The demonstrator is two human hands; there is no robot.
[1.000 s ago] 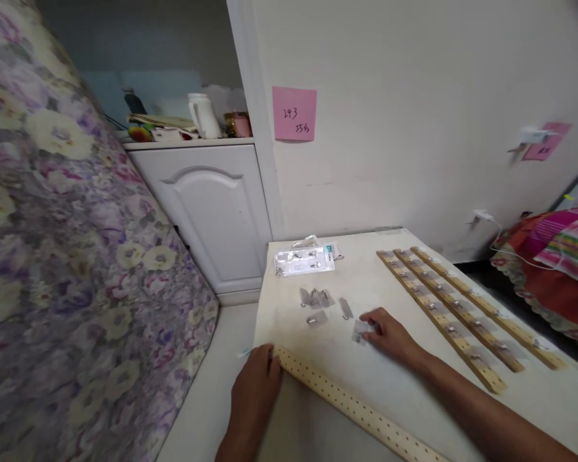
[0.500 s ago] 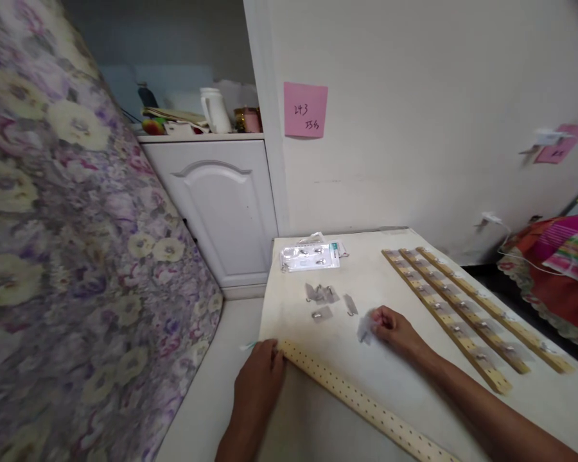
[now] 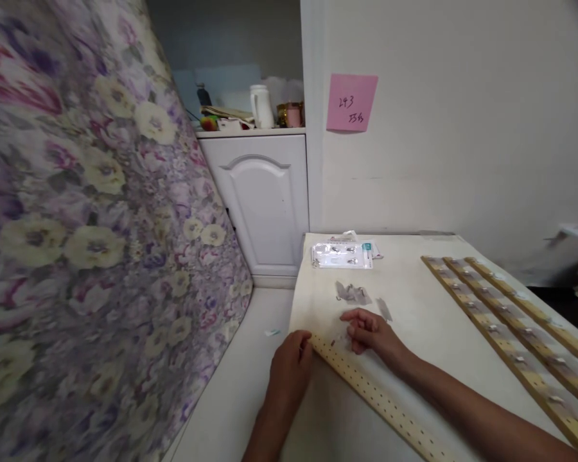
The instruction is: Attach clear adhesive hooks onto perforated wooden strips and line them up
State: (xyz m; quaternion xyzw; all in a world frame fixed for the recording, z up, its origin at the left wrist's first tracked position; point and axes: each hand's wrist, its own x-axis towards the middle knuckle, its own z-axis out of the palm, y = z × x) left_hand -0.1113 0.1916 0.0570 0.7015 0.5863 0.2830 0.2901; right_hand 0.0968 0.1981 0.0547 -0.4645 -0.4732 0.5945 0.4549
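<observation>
My left hand (image 3: 291, 366) grips the near end of a long wooden strip (image 3: 366, 388) full of small holes, which lies slanted across the white table (image 3: 414, 301). My right hand (image 3: 370, 333) hovers over that same end of the strip, fingers pinched on a small clear hook piece that is hard to make out. A few loose clear hooks (image 3: 352, 293) lie just beyond it, and one more (image 3: 384, 309) to their right. A clear hook packet (image 3: 341, 254) rests at the table's far edge.
Three wooden strips with hooks fitted (image 3: 505, 321) lie side by side on the right. A flowered mattress (image 3: 91, 244) leans at left. A white cabinet (image 3: 264, 199) with a jug stands behind, and a pink note (image 3: 351, 102) hangs on the wall.
My right hand lifted a clear hook from the table and carried it left to the strip's near end. The view swung to the left. My left hand kept hold of the strip.
</observation>
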